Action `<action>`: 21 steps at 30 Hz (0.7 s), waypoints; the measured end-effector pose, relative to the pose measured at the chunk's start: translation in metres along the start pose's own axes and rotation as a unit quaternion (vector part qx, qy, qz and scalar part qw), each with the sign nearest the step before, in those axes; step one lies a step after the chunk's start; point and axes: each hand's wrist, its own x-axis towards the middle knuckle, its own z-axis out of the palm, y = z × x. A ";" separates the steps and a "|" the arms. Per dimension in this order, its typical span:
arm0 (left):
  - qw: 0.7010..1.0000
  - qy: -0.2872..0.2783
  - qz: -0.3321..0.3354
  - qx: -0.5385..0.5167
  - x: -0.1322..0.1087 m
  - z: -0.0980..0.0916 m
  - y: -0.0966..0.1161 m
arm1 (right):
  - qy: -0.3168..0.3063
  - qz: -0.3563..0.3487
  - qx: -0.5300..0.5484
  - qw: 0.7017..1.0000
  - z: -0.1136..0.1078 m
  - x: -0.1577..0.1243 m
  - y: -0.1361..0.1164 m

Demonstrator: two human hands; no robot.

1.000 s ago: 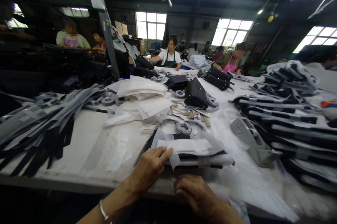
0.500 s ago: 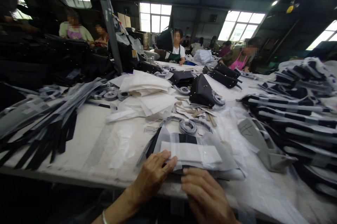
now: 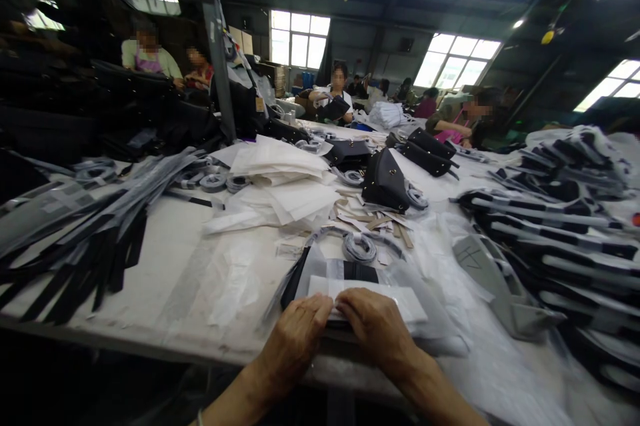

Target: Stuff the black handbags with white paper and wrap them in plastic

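Note:
A black bag (image 3: 361, 272) lies in front of me at the table's near edge, wrapped in translucent wrapping (image 3: 445, 323). Across its top is a flat white paper piece (image 3: 411, 305). My left hand (image 3: 303, 329) is closed at the wrapping's near edge, fingers pressed together. Close beside it, my right hand (image 3: 373, 323) pinches the same edge, its fingertips almost meeting the left ones. What lies right under the fingertips is hidden. Just behind the bag rests a coiled strap (image 3: 359, 248) in clear film.
A grey tape dispenser (image 3: 500, 283) stands at the right, beside stacked wrapped black pieces (image 3: 545, 229). Long black strips (image 3: 115, 226) spread over the left. White sheets (image 3: 280, 179) and a black bag (image 3: 385, 179) lie farther back. Several people work beyond.
My right hand has moved from below the table edge up onto the wrapping, beside my left hand. The left fingers have drawn together. Across the table, a person now holds up a dark bag.

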 end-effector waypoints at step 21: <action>0.999 -0.022 -0.011 -0.025 -0.009 0.002 -0.001 | 0.154 -0.087 0.052 0.983 0.034 -0.023 -0.024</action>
